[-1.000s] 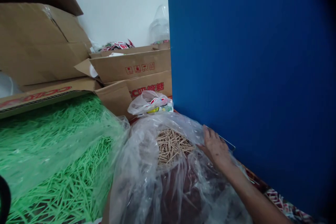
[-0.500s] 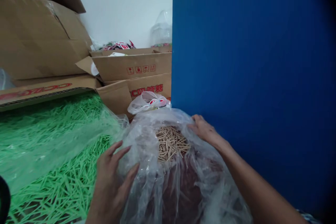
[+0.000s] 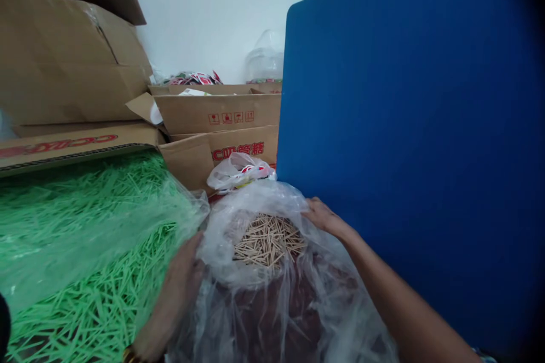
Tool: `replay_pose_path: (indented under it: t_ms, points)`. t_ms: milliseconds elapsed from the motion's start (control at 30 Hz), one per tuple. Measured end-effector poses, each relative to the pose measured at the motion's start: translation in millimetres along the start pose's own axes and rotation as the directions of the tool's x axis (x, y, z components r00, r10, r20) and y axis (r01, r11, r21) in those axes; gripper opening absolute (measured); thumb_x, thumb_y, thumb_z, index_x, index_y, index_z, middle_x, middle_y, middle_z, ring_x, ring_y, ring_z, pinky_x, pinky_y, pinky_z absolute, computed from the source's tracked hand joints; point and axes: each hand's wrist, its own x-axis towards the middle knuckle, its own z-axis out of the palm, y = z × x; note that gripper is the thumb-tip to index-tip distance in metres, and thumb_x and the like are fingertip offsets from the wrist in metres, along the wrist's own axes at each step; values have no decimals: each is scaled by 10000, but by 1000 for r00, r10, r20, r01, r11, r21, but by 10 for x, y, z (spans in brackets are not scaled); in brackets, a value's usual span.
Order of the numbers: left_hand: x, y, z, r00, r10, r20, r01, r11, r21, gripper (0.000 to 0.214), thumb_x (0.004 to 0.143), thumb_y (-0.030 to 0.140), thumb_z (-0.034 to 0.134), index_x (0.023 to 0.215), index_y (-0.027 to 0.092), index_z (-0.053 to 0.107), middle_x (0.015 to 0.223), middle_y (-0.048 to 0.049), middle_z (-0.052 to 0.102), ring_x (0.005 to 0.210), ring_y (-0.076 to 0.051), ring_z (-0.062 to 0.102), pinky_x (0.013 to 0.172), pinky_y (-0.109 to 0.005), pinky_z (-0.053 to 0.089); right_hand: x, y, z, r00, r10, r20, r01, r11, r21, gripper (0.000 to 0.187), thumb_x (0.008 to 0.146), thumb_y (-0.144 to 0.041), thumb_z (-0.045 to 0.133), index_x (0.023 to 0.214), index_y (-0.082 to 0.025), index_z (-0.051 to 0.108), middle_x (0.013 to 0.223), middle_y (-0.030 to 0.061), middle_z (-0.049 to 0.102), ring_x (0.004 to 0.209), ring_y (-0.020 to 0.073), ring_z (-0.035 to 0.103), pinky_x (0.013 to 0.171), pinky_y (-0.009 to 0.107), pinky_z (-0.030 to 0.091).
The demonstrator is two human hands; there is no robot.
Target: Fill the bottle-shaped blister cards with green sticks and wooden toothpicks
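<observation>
A clear plastic bag (image 3: 238,281) stands in front of me, its mouth spread around many short tan sticks (image 3: 269,241). My right hand (image 3: 322,216) is closed on the bag's rim at the far right of the opening. At the left side of the bag is my left hand (image 3: 184,272), against the plastic. Motion blurs it and its fingers are partly out of sight, so their grip is unclear. Something dark reddish-brown shows through the front of the bag.
Thin green strips (image 3: 106,283) fill a plastic-lined carton (image 3: 76,144) at left. Behind the bag are printed cardboard boxes (image 3: 221,110) and a small tied bag (image 3: 238,173). A tall blue panel (image 3: 404,136) closes off the right side. A large carton (image 3: 63,62) stands back left.
My left hand, spread beside the bag before, has come against its left side. The bag's mouth is wider and rounder, with more sticks showing. My right hand stays at the rim.
</observation>
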Motion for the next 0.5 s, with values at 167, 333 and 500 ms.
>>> replay_pose_path:
  t_ms: [167, 333, 500]
  points:
    - [-27, 78, -353, 955, -283, -88, 270, 954, -130, 478, 799, 277, 429, 1262, 191, 509, 1242, -99, 612, 1076, -288, 610, 956, -461, 460, 33, -61, 242, 977, 200, 67, -195, 977, -82, 867, 613, -466, 736, 1326, -100, 406, 1305, 247, 489, 1187, 374, 494, 896, 430, 401]
    - [-128, 73, -443, 974, -208, -85, 197, 973, -117, 451, 798, 336, 445, 1214, 183, 527, 1217, -115, 598, 1090, -302, 588, 953, -487, 453, -10, 16, 238, 966, 217, 142, -211, 976, -58, 387, 616, -317, 706, 969, -162, 679, 945, 142, 698, 1025, 358, 611, 746, 354, 441]
    - [-175, -63, -355, 992, -97, -85, 90, 993, -80, 412, 835, 321, 429, 1222, 210, 516, 1198, -90, 584, 1102, -269, 567, 950, -440, 462, 138, -241, -205, 994, -16, 104, 4, 993, 122, 105, 646, -219, 592, 632, -153, 672, 648, 16, 646, 850, 278, 631, 632, 247, 403]
